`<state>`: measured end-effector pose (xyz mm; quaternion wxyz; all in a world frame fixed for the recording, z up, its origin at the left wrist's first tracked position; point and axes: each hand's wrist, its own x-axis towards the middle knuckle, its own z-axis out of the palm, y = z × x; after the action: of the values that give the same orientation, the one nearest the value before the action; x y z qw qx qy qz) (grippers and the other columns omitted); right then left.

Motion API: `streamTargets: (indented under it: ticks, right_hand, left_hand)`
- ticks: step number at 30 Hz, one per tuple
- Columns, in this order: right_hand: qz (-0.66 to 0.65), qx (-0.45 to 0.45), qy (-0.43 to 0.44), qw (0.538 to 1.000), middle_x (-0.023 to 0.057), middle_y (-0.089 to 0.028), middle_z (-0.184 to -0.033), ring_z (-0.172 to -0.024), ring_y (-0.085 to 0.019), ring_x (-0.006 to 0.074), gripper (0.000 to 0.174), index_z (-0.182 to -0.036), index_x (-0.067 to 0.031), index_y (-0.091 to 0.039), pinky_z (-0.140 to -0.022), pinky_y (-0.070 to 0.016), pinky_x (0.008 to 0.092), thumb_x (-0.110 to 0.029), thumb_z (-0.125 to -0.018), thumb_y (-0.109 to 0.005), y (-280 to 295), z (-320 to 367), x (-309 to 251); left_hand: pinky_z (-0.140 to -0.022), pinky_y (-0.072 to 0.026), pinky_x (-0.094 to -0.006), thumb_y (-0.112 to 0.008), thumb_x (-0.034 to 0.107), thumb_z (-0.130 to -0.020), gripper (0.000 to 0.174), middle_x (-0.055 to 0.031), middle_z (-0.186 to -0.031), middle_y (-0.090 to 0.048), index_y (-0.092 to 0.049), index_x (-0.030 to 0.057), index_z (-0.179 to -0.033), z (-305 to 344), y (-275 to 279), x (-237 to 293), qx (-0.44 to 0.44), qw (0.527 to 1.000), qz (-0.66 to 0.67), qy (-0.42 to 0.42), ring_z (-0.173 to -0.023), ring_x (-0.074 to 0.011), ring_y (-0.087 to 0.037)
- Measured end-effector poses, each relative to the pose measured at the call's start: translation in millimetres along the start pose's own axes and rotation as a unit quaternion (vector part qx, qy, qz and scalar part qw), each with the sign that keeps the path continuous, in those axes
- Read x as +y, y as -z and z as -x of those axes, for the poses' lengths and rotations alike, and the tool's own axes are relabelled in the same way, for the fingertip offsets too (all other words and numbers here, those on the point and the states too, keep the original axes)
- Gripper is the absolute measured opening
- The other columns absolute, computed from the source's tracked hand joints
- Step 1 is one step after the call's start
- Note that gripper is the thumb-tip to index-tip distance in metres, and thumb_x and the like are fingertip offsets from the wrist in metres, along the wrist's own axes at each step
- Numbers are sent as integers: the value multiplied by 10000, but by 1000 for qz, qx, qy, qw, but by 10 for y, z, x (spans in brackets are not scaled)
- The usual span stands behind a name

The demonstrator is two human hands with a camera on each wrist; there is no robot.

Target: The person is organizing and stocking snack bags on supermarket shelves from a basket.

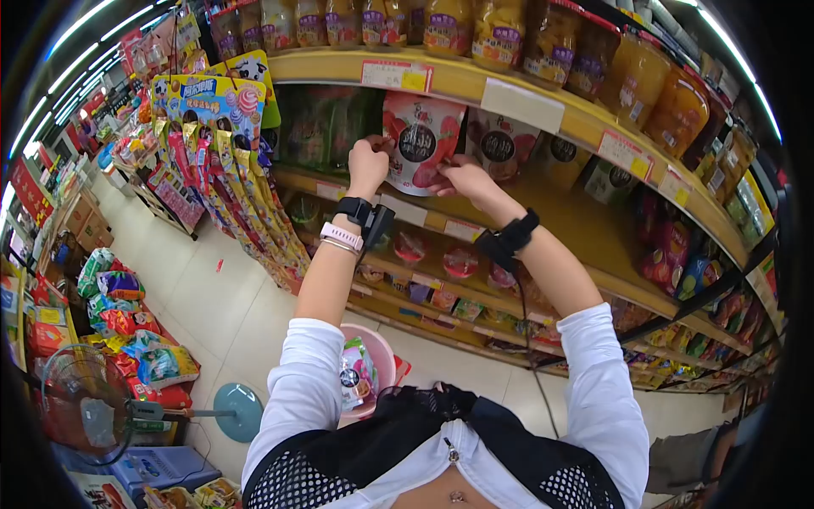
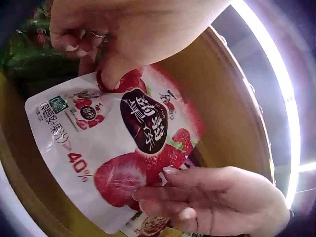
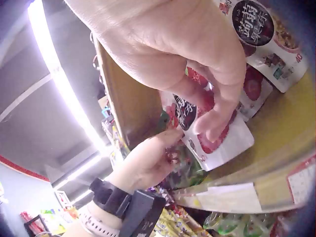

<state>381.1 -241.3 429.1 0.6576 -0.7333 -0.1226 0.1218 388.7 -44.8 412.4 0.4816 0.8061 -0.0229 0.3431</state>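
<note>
A white and red strawberry jelly pouch (image 1: 417, 142) stands upright at the front of the shelf. My left hand (image 1: 369, 167) pinches its left edge, thumb (image 2: 111, 74) on the printed face and the index finger partly hidden behind. At the opposite edge is my right hand (image 1: 471, 181), its loosely bent fingers (image 2: 163, 195) touching or right at the pouch front. The thumb of that hand also lies on the front side. A similar pouch (image 1: 500, 146) with a dark round label stands just to the right.
Dark green packs (image 1: 326, 127) sit left of the pouch. Fruit jars (image 1: 448, 27) line the shelf above, behind a price-tag edge (image 1: 397, 75). Hanging candy strips (image 1: 229, 191) flank the left side. Below, a pink basket (image 1: 383, 356) holds packets. A fan (image 1: 85, 407) stands at lower left.
</note>
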Motion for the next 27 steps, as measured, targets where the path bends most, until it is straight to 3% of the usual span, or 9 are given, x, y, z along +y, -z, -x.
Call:
streamTargets:
  ticks: [2, 4, 5, 6, 12, 16, 22, 23, 27]
  right_hand:
    - [47, 17, 15, 999, 147, -628, -913, -714, -645, 209, 273, -1046, 47, -526, -597, -529, 283, -132, -842, -548, 99, -319, 145]
    - [162, 92, 43, 982, 112, -621, -951, -773, -634, 200, 334, -1024, 34, -540, -623, -520, 300, -120, -744, -637, 239, -829, 497]
    - [54, 71, 37, 995, 106, -616, -942, -819, -623, 183, 314, -1011, 12, -547, -636, -502, 303, -103, -734, -639, 123, -609, 260]
    - [63, 88, 52, 993, 101, -613, -926, -806, -620, 184, 304, -1003, -2, -542, -638, -493, 301, -93, -727, -633, 107, -616, 237]
    - [65, 96, 117, 986, 80, -583, -877, -791, -585, 176, 283, -977, -32, -517, -664, -469, 313, -51, -706, -594, 41, -642, 134]
    - [135, 180, 212, 951, 36, -591, -865, -714, -568, 132, 286, -954, -31, -576, -601, -444, 261, -37, -672, -626, 132, -932, 431]
    - [64, 124, 145, 980, 50, -588, -854, -710, -554, 126, 471, -1145, -43, -483, -609, -441, 258, -19, -690, -605, 136, -810, 506]
    - [72, 113, 135, 982, 50, -588, -854, -710, -554, 126, 471, -1145, -43, -483, -609, -441, 258, -19, -690, -605, 137, -788, 565]
    - [79, 54, 59, 994, 148, -562, -1137, -1024, -533, 205, 641, -1322, -17, -302, -835, -434, 301, -75, -764, -613, -131, -251, 477]
  left_hand:
    - [-631, -489, -359, -631, 180, -772, 208, -185, -726, -643, -653, 4, -881, -176, -173, -188, -2, 1000, 15, -9, -703, -307, -646]
    - [-669, -499, -367, -629, 177, -767, 208, -197, -782, -646, -653, 11, -890, -342, -385, -463, -27, 997, 67, 25, -756, -315, -646]
    - [-689, -501, -371, -625, 176, -767, 207, -203, -807, -646, -651, 11, -889, -387, -488, -557, -30, 993, 96, 63, -785, -321, -645]
    - [-551, -486, -299, -581, 99, -807, 207, -148, -775, -654, -603, -27, -970, -453, -600, -730, -47, 998, 22, 25, -646, -177, -640]
    - [-819, -464, -402, -631, 202, -750, 445, -209, -1008, -609, -505, 17, -1134, -303, -710, -602, -43, 999, 20, 1, -979, -391, -569]
    - [-893, -423, -378, -624, 211, -762, 485, -220, -1103, -567, -473, 16, -1180, -427, -692, -622, -125, 991, 6, -43, -1073, -349, -532]
    - [-875, -447, -369, -638, 157, -741, 525, -244, -1128, -551, -466, -32, -1199, -227, -566, -837, -125, 981, 122, -84, -1054, -351, -546]
    - [-851, -460, -344, -644, 131, -747, 524, -230, -1093, -578, -469, -37, -1211, -2, -320, -520, -96, 985, 141, 20, -1020, -304, -573]
    - [-776, -498, -280, -597, 64, -823, 261, -101, -956, -637, -564, -47, -1058, 562, 256, -418, -102, 949, 279, 105, -891, -159, -624]
